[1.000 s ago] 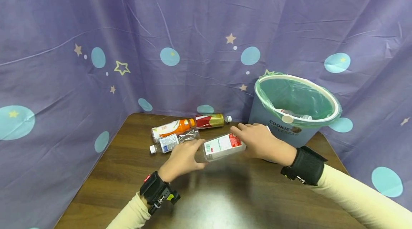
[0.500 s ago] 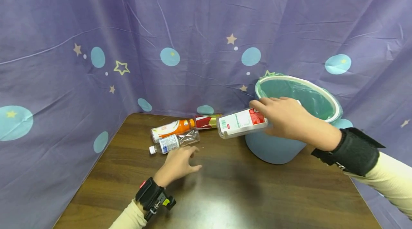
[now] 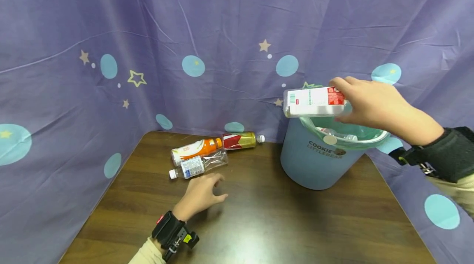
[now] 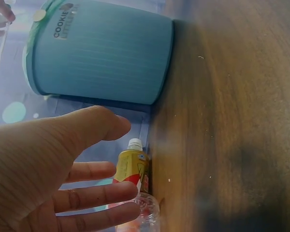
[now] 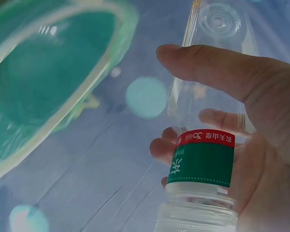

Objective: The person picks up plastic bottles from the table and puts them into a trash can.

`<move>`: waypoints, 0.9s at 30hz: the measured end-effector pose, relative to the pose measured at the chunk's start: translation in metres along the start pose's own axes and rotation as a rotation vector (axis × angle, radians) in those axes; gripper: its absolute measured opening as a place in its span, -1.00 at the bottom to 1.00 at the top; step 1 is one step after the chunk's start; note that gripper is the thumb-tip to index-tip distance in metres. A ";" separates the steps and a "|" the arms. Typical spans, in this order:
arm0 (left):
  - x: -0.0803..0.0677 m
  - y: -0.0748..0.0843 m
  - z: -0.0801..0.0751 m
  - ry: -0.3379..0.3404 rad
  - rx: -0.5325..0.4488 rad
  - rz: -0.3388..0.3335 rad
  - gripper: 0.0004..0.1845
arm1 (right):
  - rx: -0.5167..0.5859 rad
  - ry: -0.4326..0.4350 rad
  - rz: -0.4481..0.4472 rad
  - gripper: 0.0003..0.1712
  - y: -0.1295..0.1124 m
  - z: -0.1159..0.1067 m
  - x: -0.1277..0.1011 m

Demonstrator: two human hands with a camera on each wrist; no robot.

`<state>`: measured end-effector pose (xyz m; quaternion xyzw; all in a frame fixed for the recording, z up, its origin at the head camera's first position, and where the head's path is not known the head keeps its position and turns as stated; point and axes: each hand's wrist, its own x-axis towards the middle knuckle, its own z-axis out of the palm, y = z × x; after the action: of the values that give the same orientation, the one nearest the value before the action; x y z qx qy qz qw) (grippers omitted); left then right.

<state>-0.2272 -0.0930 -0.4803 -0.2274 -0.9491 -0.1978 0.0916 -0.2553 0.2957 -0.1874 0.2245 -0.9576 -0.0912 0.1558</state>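
My right hand (image 3: 374,101) grips a clear plastic bottle (image 3: 314,102) with a white and red label, held sideways above the trash can's rim. In the right wrist view the thumb and fingers curl round the clear bottle (image 5: 203,162), where a green and red label shows. The trash can (image 3: 314,161) is blue-grey, with a green bag (image 3: 364,142) folded over its rim. My left hand (image 3: 200,195) hovers over the table with fingers relaxed and nothing in it. Nearest to it lies a clear bottle (image 3: 192,167) with a white cap.
An orange-capped bottle (image 3: 196,150) and a red and yellow bottle (image 3: 240,140) lie at the back of the wooden table (image 3: 259,214). Inside the can are clear bottles (image 3: 349,137). A purple curtain (image 3: 229,17) hangs behind and at the sides.
My right hand has carried the clear bottle up and right from the table to above the trash can. My left hand has let go of it and drawn slightly back to the left.
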 end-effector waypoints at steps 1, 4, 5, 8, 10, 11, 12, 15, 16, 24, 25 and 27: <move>0.000 0.000 0.000 -0.004 -0.006 -0.002 -0.54 | 0.005 -0.020 0.022 -0.15 0.007 0.000 0.001; -0.001 0.000 0.002 -0.011 -0.016 -0.004 -0.54 | 0.008 -0.079 0.082 -0.13 0.028 0.001 0.004; -0.002 -0.001 0.003 -0.012 -0.017 -0.003 -0.54 | 0.008 -0.101 0.100 -0.13 0.035 0.002 0.005; -0.003 -0.001 0.006 -0.008 -0.015 -0.004 -0.56 | 0.005 -0.152 0.138 -0.12 0.052 0.007 0.009; -0.003 -0.002 0.007 -0.003 -0.014 -0.005 -0.56 | 0.010 -0.180 0.157 -0.13 0.063 0.010 0.012; -0.004 -0.003 0.007 -0.002 -0.014 -0.007 -0.56 | 0.012 -0.194 0.166 -0.13 0.067 0.012 0.015; -0.005 -0.003 0.007 -0.002 -0.012 -0.012 -0.56 | 0.017 -0.212 0.176 -0.13 0.071 0.014 0.019; -0.009 -0.005 0.006 -0.007 -0.006 -0.035 -0.56 | 0.038 -0.259 0.198 -0.12 0.080 0.022 0.031; -0.010 -0.005 0.006 -0.010 -0.004 -0.043 -0.56 | 0.051 -0.272 0.198 -0.11 0.083 0.026 0.035; -0.013 -0.005 0.010 -0.011 -0.016 -0.043 -0.57 | 0.146 -0.356 0.184 -0.11 0.099 0.056 0.052; -0.013 -0.005 0.010 -0.009 -0.017 -0.041 -0.57 | 0.160 -0.373 0.190 -0.09 0.100 0.059 0.053; -0.014 -0.005 0.011 -0.003 -0.020 -0.039 -0.57 | 0.189 -0.409 0.199 -0.09 0.101 0.066 0.056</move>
<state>-0.2183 -0.0979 -0.4955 -0.2099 -0.9515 -0.2086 0.0840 -0.3654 0.3660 -0.2098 0.1194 -0.9909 -0.0289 -0.0546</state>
